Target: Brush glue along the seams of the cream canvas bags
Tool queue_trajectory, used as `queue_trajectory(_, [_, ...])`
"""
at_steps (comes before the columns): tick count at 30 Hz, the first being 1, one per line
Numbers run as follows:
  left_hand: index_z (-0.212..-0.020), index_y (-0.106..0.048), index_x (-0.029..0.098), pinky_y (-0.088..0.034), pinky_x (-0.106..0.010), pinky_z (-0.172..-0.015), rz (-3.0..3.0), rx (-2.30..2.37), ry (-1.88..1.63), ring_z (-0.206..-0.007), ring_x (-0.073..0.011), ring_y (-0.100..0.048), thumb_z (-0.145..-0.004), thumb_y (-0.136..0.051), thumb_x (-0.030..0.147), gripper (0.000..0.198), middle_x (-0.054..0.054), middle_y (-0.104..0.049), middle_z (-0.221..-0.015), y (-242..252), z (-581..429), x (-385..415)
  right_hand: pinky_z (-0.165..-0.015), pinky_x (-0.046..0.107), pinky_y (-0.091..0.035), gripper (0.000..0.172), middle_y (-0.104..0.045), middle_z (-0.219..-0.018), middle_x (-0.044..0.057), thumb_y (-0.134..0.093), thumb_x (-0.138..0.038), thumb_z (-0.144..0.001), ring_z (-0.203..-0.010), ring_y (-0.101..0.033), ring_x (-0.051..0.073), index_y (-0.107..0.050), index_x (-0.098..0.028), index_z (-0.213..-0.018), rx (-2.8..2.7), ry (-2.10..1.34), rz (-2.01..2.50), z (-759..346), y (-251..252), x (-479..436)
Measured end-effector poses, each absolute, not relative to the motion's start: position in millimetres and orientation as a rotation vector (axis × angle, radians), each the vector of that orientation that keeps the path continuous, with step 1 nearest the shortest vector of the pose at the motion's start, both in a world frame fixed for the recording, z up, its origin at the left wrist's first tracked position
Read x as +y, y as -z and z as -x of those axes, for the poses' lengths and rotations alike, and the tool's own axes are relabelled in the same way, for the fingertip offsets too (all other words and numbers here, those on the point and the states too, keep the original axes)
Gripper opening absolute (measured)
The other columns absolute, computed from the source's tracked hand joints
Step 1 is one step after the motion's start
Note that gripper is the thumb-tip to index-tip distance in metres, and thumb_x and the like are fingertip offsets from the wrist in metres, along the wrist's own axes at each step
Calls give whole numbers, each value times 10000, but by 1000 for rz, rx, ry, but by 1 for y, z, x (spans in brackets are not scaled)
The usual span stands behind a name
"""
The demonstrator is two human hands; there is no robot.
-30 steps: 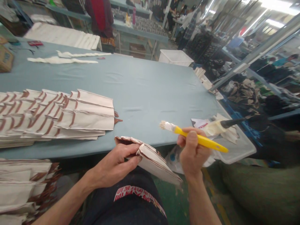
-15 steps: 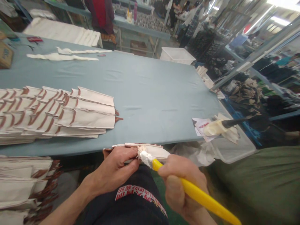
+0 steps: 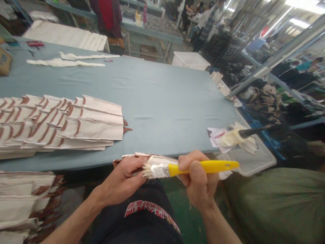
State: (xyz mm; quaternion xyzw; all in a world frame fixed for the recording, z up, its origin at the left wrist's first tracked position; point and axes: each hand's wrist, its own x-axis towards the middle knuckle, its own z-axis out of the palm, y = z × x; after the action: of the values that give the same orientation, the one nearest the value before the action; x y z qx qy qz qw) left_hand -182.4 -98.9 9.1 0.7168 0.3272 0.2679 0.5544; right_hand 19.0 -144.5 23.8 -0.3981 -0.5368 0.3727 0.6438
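Wrapped round the yellow handle of a paintbrush (image 3: 159,170) is my right hand (image 3: 200,179). White paste coats the brush's bristles, which meet the cloth piece beside my left fingertips. My left hand (image 3: 124,179) pinches that cream cloth piece with brown edging (image 3: 162,158) at the table's front edge; its lower part is hidden behind the brush and hands. Rows of similar cream cloth pieces (image 3: 99,127) overlap on the table, up and left of my left hand.
The blue-covered table (image 3: 162,88) stretches ahead. A second brush with a dark handle (image 3: 236,135) lies on papers at its right. Below is a clear plastic bin (image 3: 261,162). More cloth pieces (image 3: 20,196) are stacked low at left, and a green bulky cloth shape (image 3: 279,200) fills the lower right.
My right hand has swung the brush from a slanted to a nearly level position, its handle end rising. My left hand stays on the cloth piece.
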Motion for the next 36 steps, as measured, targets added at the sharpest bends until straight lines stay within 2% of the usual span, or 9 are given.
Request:
queue_trajectory(3, [-911,-820,186,-525,-304,-902,-1703,780,-629,-898,-221,-697,-968,-533,189,293,-62,-805,-939,-9,183,-99,-326,170,-191,370,-431,-534,-77,-604,-429,-1064,-364,-289,58,-645,-206,-771,-1154,-886,1015,-34,-25,-140])
queue_trajectory(7, [-992,-823,178,-532,-282,-907,-1775,712,-665,-941,-211,-717,-961,-499,153,326,-59,-815,-988,-8,184,-99,-338,178,-224,443,-363,-506,-84,-644,-519,-1023,-374,-261,61,-623,-208,-708,-1084,-935,1052,-53,-39,-132])
queue_trajectory(11, [-953,-798,174,-525,-256,-940,-1839,645,-699,-949,-189,-719,-921,-495,103,313,-33,-788,-904,-13,180,-98,-344,174,-189,472,-407,-530,-73,-674,-561,-1003,-396,-259,52,-631,-195,-709,-1213,-1087,1025,-49,-50,-115])
queue_trajectory(15, [-719,-673,181,-488,-213,-771,-1886,617,-760,-745,-132,-628,-908,-492,84,279,19,-671,-721,-20,176,-98,-345,162,-199,473,-402,-524,-80,-653,-567,-1022,-392,-291,50,-640,-192,-733,-1299,-1076,920,-31,-49,-98])
queue_trajectory(19, [-721,-637,175,-418,-217,-641,-1839,689,-722,-645,-116,-511,-919,-487,118,255,35,-576,-674,-21,178,-101,-329,157,-198,474,-455,-543,-70,-650,-581,-1021,-381,-314,48,-646,-195,-745,-1259,-972,908,-23,-47,-95])
queue_trajectory(21, [-729,-638,172,-427,-226,-654,-1782,728,-690,-665,-129,-518,-926,-481,144,253,25,-569,-681,-21,180,-102,-325,157,-193,479,-449,-544,-71,-645,-582,-1023,-378,-304,47,-641,-196,-740,-1263,-963,925,-28,-48,-100])
queue_trajectory(26, [-801,-686,173,-487,-271,-808,-1723,742,-638,-829,-185,-601,-919,-495,173,224,-15,-662,-805,-19,184,-104,-332,161,-181,479,-409,-531,-82,-639,-560,-1034,-385,-278,47,-617,-193,-726,-1411,-1107,960,-50,-54,-107])
queue_trajectory(30, [-773,-669,177,-468,-261,-740,-1714,726,-563,-781,-182,-572,-919,-533,219,204,-13,-638,-764,-17,183,-103,-346,169,-209,477,-369,-524,-90,-605,-553,-1052,-395,-288,54,-633,-191,-742,-1474,-1120,905,-45,-53,-102])
queue_trajectory(36, [-750,-630,169,-391,-248,-649,-1719,814,-566,-671,-142,-474,-924,-485,245,238,22,-517,-702,-19,183,-100,-332,161,-213,471,-456,-551,-70,-625,-556,-1048,-389,-353,51,-642,-194,-748,-1308,-957,856,-18,-42,-97])
